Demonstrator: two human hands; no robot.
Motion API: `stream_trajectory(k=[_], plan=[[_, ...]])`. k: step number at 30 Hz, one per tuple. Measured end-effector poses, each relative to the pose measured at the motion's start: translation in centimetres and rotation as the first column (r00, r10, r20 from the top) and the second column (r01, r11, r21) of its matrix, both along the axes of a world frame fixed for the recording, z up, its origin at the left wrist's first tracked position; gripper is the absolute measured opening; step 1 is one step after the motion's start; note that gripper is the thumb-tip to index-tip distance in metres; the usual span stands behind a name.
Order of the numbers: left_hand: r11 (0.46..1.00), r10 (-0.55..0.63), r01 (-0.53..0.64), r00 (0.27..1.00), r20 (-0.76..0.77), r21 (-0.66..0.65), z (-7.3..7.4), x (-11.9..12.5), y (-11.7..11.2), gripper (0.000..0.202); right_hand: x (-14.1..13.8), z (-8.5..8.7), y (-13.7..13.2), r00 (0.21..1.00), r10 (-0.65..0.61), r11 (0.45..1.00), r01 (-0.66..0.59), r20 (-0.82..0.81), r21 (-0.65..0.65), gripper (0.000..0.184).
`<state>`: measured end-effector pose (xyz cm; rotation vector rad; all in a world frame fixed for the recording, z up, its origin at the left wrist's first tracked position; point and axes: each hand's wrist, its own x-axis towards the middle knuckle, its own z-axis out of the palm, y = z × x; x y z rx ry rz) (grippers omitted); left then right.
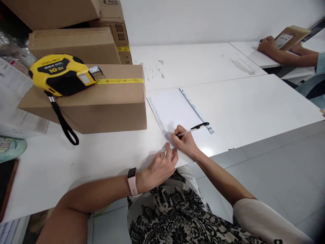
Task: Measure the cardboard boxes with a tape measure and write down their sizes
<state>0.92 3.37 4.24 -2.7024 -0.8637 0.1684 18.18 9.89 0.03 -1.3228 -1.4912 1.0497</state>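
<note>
My right hand (185, 140) grips a pen (194, 129) with a black cap end, its tip on the near left corner of a white sheet of paper (175, 110) lying on the white table (101, 159). Beside it, my left hand (160, 166) rests on the table at the sheet's near corner, fingers curled and pressing down; a watch with a pale strap is on that wrist. A column of small print runs down the sheet's left edge.
A cardboard box (101, 105) stands left of the sheet, with a yellow and black tape measure (59, 74) on top, its tape drawn along the box's edge. More boxes (76, 42) are stacked behind. Another person's hands hold a brown parcel (290, 35) at the far right.
</note>
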Motion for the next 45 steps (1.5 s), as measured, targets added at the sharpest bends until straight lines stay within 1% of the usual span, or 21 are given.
stream_trajectory(k=[9,12,15,21,24,28,32,36,39,41,43,45], plan=[[1.0,0.006,-0.006,1.0,0.023,-0.016,-0.1,0.0,0.0,0.056,0.0,0.0,0.0,1.0,0.003,1.0,-0.003,0.028,-0.006,0.027],[1.0,0.0,0.0,1.0,0.02,0.002,0.0,-0.1,0.0,0.056,0.0,0.0,0.0,0.999,0.007,1.0,-0.006,0.033,-0.014,0.028],[1.0,0.0,0.0,1.0,-0.006,-0.014,0.2,-0.1,0.0,0.055,0.1,0.0,0.0,1.0,0.001,1.0,-0.001,0.027,-0.015,0.027],[1.0,0.004,-0.004,1.0,0.013,-0.007,0.3,-0.1,-0.1,0.053,0.1,-0.1,0.0,1.0,0.002,1.0,-0.002,0.021,-0.001,0.026],[1.0,0.004,-0.004,1.0,0.021,-0.031,0.3,-0.1,-0.1,0.054,0.0,0.0,0.0,1.0,0.003,1.0,-0.003,0.02,-0.013,0.026],[0.996,0.034,-0.029,0.998,0.057,-0.082,0.5,-0.1,0.0,0.053,-0.1,0.1,-0.1,1.0,0.004,1.0,-0.004,0.025,-0.019,0.026],[0.997,0.029,-0.026,0.998,0.048,-0.066,0.7,-0.1,-0.1,0.052,-0.1,0.1,-0.1,1.0,-0.008,1.0,0.008,0.029,-0.012,0.027],[0.994,0.044,-0.04,0.998,0.034,-0.099,0.8,0.1,-0.1,0.053,0.1,0.0,0.0,0.997,-0.066,0.998,0.065,0.036,0.024,0.028],[0.993,0.046,-0.043,0.999,0.017,-0.112,0.9,0.1,0.0,0.059,0.4,-0.1,0.3,0.992,-0.122,0.99,0.119,0.042,0.07,0.022],[0.996,0.03,-0.029,0.999,0.01,-0.087,0.8,0.0,0.1,0.062,0.6,-0.1,0.5,0.986,-0.137,0.985,0.125,0.093,0.119,0.016],[0.999,0.017,-0.016,1.0,0.011,-0.041,0.8,0.0,0.0,0.063,1.0,-0.3,0.8,0.973,-0.144,0.973,0.106,0.182,0.204,0.012],[1.0,0.023,-0.022,1.0,0.014,-0.015,0.6,0.1,-0.3,0.064,1.4,-0.5,1.0,0.947,-0.159,0.957,0.079,0.277,0.28,0.019]])
